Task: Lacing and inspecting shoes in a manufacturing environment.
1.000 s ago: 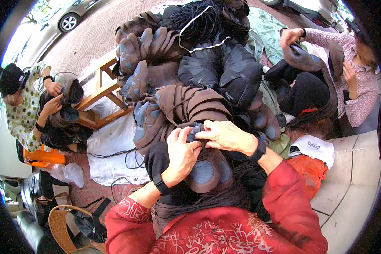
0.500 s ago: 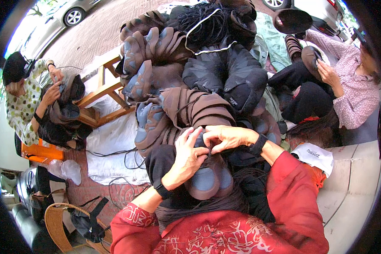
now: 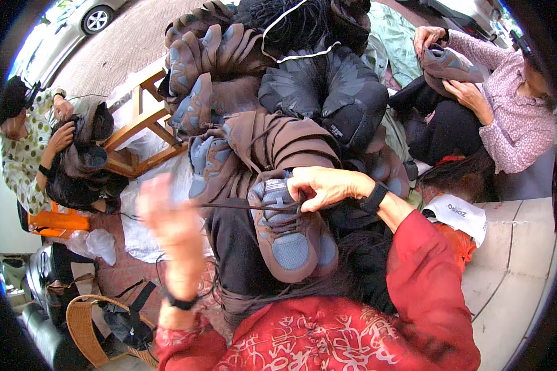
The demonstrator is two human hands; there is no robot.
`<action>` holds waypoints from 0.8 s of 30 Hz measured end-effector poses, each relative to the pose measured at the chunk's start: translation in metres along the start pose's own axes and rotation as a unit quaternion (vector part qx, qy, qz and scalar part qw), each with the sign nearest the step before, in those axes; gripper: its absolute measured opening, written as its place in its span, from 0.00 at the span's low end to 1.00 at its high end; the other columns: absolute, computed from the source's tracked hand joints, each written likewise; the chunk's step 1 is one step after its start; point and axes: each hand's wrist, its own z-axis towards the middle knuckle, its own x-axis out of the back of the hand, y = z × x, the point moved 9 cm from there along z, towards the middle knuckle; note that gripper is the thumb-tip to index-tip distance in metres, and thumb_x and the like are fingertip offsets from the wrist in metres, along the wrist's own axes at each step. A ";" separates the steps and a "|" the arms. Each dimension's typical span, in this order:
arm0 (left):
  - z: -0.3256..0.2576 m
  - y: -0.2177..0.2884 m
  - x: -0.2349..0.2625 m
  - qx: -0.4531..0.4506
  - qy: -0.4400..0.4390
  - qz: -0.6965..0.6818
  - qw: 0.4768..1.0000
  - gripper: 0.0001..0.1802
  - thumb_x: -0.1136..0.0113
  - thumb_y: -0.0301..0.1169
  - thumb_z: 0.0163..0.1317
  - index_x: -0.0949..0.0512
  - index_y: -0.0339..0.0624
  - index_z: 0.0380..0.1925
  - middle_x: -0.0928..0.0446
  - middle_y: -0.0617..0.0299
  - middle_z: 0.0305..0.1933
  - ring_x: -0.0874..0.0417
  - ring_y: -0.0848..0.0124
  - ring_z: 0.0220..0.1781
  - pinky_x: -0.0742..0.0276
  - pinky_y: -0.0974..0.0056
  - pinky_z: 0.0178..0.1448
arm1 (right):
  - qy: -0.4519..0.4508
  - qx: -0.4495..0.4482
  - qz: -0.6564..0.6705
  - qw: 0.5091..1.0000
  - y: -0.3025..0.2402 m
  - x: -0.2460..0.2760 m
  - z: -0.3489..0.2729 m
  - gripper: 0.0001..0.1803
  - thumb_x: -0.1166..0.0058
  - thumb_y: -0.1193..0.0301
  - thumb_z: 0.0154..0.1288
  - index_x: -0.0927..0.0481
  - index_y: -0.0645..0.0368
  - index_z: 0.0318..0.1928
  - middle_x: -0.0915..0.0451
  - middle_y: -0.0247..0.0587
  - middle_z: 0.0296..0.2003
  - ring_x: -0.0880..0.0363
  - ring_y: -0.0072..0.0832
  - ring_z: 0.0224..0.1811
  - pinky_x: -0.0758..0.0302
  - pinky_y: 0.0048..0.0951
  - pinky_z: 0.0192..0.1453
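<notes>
A brown and grey-blue lace-up shoe (image 3: 289, 253) rests on my lap with its toe toward me. Behind it, partly covered, lies another shoe (image 3: 328, 248) of the same colours. My right hand (image 3: 331, 188) is closed on the collar and eyelet edge of the front shoe, thumb and fingers pressed together there. A dark shoelace (image 3: 226, 205) stretches from the eyelets leftward, almost straight, to my left hand (image 3: 174, 226). That hand is smeared by motion, so its fingers and their grip are unclear. Dark laces (image 3: 284, 224) cross over the shoe's tongue.
Stacked brown shoes (image 3: 291, 145) and black shoes (image 3: 353, 93) pile up ahead of me. A wooden frame (image 3: 139, 123) stands left of them. Two people handle shoes, one at left (image 3: 25, 136), one at right (image 3: 517, 117). A wicker chair (image 3: 77, 321) is at lower left.
My left hand has swung away from the shoe to the left, and a lace now stretches out toward it. The right hand stays at the shoe. The person at right has raised a shoe.
</notes>
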 end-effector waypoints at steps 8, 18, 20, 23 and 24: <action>-0.074 -0.051 -0.041 0.102 -0.229 -0.319 0.914 0.18 0.43 0.17 0.45 0.27 0.38 0.40 0.28 0.53 0.50 0.28 0.58 0.53 0.34 0.62 0.57 | 0.143 0.017 -0.052 0.988 -0.019 0.029 -0.017 0.14 0.47 0.67 0.54 0.24 0.57 0.41 0.27 0.40 0.29 0.28 0.35 0.33 0.32 0.31 0.38; -0.044 0.033 -0.088 0.162 -0.233 -0.523 0.804 0.18 0.43 0.24 0.54 0.30 0.38 0.47 0.26 0.58 0.25 0.24 0.70 0.28 0.29 0.67 0.36 | 0.225 -0.039 0.017 0.973 -0.066 -0.002 -0.077 0.10 0.45 0.72 0.54 0.22 0.59 0.38 0.24 0.38 0.30 0.25 0.29 0.31 0.29 0.27 0.37; -0.051 0.027 -0.093 0.225 -0.233 -0.584 0.745 0.18 0.40 0.22 0.52 0.29 0.38 0.45 0.30 0.67 0.18 0.31 0.81 0.22 0.33 0.74 0.30 | 0.243 -0.070 -0.146 0.956 -0.079 0.008 -0.079 0.09 0.45 0.73 0.51 0.23 0.58 0.36 0.26 0.39 0.28 0.25 0.34 0.29 0.29 0.31 0.35; -0.056 0.028 -0.101 0.295 -0.212 -0.674 0.643 0.16 0.40 0.22 0.52 0.28 0.37 0.43 0.30 0.70 0.18 0.33 0.83 0.21 0.36 0.77 0.27 | 0.379 -0.056 -0.341 0.858 -0.070 0.016 -0.090 0.08 0.46 0.76 0.50 0.24 0.58 0.34 0.27 0.41 0.26 0.26 0.37 0.27 0.29 0.34 0.32; -0.057 0.030 -0.101 0.306 -0.214 -0.671 0.641 0.15 0.40 0.22 0.53 0.28 0.36 0.41 0.30 0.71 0.19 0.33 0.84 0.21 0.38 0.78 0.26 | 0.431 -0.064 -0.333 0.837 -0.069 0.016 -0.094 0.08 0.46 0.77 0.49 0.24 0.59 0.33 0.27 0.41 0.26 0.26 0.37 0.27 0.28 0.33 0.32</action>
